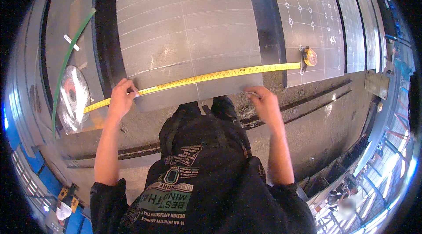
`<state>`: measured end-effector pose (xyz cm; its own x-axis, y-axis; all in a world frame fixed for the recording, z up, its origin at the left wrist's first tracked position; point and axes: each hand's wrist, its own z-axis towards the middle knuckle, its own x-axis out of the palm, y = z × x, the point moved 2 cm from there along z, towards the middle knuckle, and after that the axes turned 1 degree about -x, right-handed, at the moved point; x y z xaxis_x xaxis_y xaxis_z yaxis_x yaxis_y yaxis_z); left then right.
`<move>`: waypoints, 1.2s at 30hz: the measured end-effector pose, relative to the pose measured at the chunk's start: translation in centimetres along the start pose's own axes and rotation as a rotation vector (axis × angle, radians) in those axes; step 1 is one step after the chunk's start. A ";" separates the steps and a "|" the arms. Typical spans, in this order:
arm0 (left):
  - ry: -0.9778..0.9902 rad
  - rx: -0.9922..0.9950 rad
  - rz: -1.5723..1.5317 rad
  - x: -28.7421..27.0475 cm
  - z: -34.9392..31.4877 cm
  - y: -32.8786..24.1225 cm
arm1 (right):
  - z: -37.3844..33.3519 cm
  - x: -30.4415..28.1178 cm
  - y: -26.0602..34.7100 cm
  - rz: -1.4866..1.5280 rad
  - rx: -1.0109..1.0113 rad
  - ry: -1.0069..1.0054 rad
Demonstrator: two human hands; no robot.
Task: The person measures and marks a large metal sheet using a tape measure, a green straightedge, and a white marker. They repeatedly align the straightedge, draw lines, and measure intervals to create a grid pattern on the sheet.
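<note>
A yellow tape measure blade (193,79) stretches across a grey steel plate (189,23) marked with pale scribed lines. Its orange case (310,56) rests on a neighbouring plate to the right. At the plate's near left corner, my left hand (121,98) pinches the blade, and a small pale bit shows at the fingertips. My right hand (265,105) is closed in a pinch by the near right corner, below the blade and apart from it. Something small and thin seems to lie between those fingers, too small to name.
On the left lie a grinding-worn disc-shaped shiny patch (74,97), a long green strip (69,51) and a white marker (71,42). A right-hand plate (316,27) bears rows of white circles. Dark gaps separate the plates. Dark rails (303,102) run along the floor nearby.
</note>
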<state>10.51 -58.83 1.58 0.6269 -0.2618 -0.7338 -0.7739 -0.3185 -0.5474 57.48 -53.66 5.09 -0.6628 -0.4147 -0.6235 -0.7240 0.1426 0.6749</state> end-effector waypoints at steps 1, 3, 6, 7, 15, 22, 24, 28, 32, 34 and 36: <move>-0.004 0.005 -0.001 0.1 0.0 -0.2 | -0.3 0.7 0.3 -0.040 -0.052 -0.041; -0.016 0.013 -0.004 0.1 0.0 -0.7 | -0.6 1.4 1.2 -0.052 -0.023 -0.075; -0.031 0.116 0.024 0.0 0.2 -0.2 | -0.5 1.6 1.2 -0.071 -0.001 -0.084; -0.012 0.081 0.019 0.0 0.2 -0.1 | -0.4 1.5 0.9 -0.078 0.002 -0.080; 0.027 0.071 0.010 -0.3 0.3 0.2 | 1.4 -3.1 -1.7 -0.187 0.093 -0.193; 0.002 0.070 -0.007 -1.0 -0.2 -0.3 | 6.9 -9.1 -4.2 -0.576 0.031 -0.119; -0.031 0.055 -0.008 -1.7 -0.5 0.0 | 8.0 -9.7 -4.6 -0.659 -0.035 -0.047; -0.037 -0.015 -0.008 -2.4 -1.7 2.5 | 8.9 -9.0 -3.8 -0.675 -0.108 0.028; -0.048 0.043 0.005 -1.7 -1.7 2.6 | 8.5 -7.6 -2.7 -0.615 -0.153 0.031; -0.055 0.079 -0.015 -1.1 -1.5 1.7 | 8.5 -6.9 -2.2 -0.590 -0.165 0.026; -0.068 0.105 -0.072 -0.8 -1.1 0.2 | 8.4 -6.4 -1.9 -0.575 -0.177 0.016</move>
<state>9.92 -59.66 2.45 0.6759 -0.1783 -0.7151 -0.7348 -0.2364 -0.6357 61.52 -43.71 4.46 -0.1701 -0.3946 -0.9030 -0.9220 -0.2597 0.2871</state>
